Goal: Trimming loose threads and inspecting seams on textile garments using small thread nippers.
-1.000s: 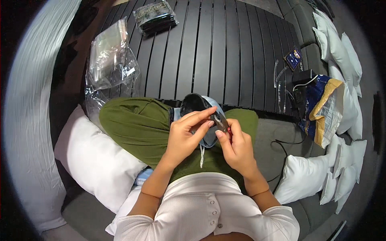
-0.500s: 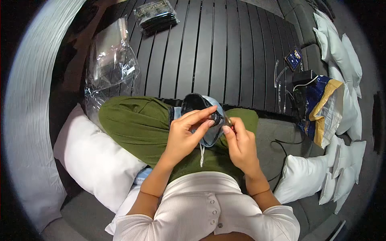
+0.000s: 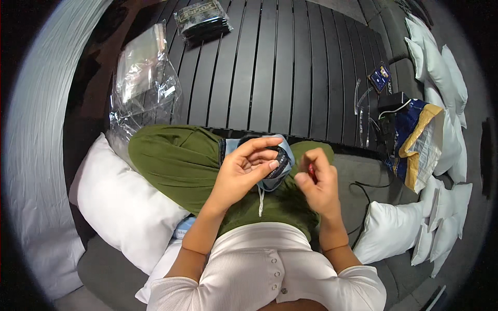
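Observation:
Above my lap, my left hand (image 3: 233,179) pinches the dark edging of a light blue cloth piece (image 3: 271,183) between thumb and forefinger. Part of this cloth lies behind the fingers, and another bit of it rests against my green trousers (image 3: 174,154). My right hand (image 3: 320,182) is off to the right, apart from the cloth, with its fingers curled round a small red thing (image 3: 312,170). Most of that red thing is hidden in the grip, so its kind cannot be made out. A white drawstring (image 3: 261,203) hangs below the cloth.
Ahead stands a black slatted table (image 3: 262,78), bearing a stack of dark wrapped packets (image 3: 202,22) and clear plastic bags (image 3: 142,78). A phone-like device (image 3: 380,78) and a blue-gold bag (image 3: 417,142) are to the right. White pillows (image 3: 122,202) flank me; a black cable (image 3: 365,194) trails right.
My right hand has pulled away from the cloth, to the right, with the red thing in it. The cloth has shifted in my left hand, and its open dark inside shows less.

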`<action>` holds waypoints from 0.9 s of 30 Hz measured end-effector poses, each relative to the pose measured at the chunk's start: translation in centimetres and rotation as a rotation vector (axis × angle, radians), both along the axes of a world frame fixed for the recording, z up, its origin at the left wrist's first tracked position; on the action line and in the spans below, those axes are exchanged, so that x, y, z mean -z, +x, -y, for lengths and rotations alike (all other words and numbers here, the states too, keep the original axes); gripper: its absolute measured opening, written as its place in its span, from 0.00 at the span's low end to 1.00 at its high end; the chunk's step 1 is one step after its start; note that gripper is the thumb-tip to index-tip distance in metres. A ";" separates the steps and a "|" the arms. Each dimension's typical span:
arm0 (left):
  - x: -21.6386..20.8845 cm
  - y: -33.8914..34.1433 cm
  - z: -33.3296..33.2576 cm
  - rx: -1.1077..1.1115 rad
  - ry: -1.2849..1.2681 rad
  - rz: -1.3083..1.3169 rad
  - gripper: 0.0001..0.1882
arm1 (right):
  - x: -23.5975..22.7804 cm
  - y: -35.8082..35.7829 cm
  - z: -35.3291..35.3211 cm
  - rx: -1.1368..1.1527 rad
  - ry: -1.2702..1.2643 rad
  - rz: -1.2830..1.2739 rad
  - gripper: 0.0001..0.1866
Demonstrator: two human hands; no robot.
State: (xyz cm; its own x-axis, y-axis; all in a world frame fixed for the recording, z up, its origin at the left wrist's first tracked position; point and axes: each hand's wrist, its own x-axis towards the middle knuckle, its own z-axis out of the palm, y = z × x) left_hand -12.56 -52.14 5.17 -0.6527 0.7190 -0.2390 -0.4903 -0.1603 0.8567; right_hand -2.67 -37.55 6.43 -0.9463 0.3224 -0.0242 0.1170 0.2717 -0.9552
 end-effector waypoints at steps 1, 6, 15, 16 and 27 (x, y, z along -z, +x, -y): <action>-0.1 0.0 0.0 -0.001 -0.001 0.000 0.19 | -0.2 -0.1 0.3 0.004 -0.001 -0.013 0.17; -0.5 -0.3 0.5 0.030 0.042 0.054 0.18 | 0.2 0.1 -0.1 -0.047 0.192 0.047 0.21; -0.9 0.1 0.3 0.061 -0.016 0.021 0.19 | 0.1 0.1 -0.4 -0.091 0.478 -0.014 0.23; -0.8 0.1 0.3 0.061 -0.017 0.021 0.19 | 0.1 0.2 -0.3 -0.097 0.473 -0.004 0.24; -0.8 0.3 -0.1 0.072 -0.048 0.000 0.20 | -0.1 0.4 -0.3 -0.098 0.506 0.008 0.22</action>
